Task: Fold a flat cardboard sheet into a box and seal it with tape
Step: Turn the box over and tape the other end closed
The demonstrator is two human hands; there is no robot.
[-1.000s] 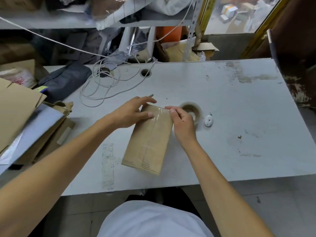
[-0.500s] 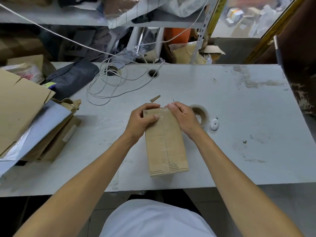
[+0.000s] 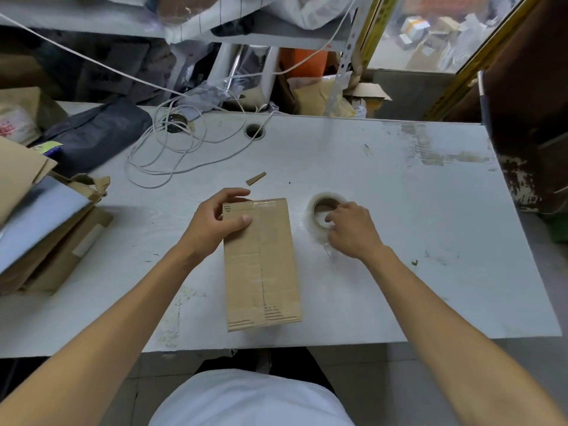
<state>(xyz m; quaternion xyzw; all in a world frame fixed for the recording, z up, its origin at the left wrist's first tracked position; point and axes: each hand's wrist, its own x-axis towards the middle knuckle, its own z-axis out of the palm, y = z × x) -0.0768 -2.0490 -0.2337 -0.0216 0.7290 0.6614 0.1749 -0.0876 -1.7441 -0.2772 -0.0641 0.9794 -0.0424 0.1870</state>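
box (image 3: 261, 265) lies flat on the table (image 3: 399, 241) right in front, clear tape across its far end. left hand (image 3: 215, 222) grips the far left corner, thumb on top. right hand (image 3: 352, 230) has its fingers curled over the tape roll (image 3: 319, 215) just right of the box.

The box (image 3: 261, 265) was plain brown cardboard, with short dark dashed lines printed near its two ends and a glossy clear strip across its far end. The tape roll (image 3: 322, 215) was clear over a brown core. The tabletop (image 3: 399, 210) was white, scuffed with greyish-brown stains near its far right corner. The coiled cable (image 3: 172, 155) was white.
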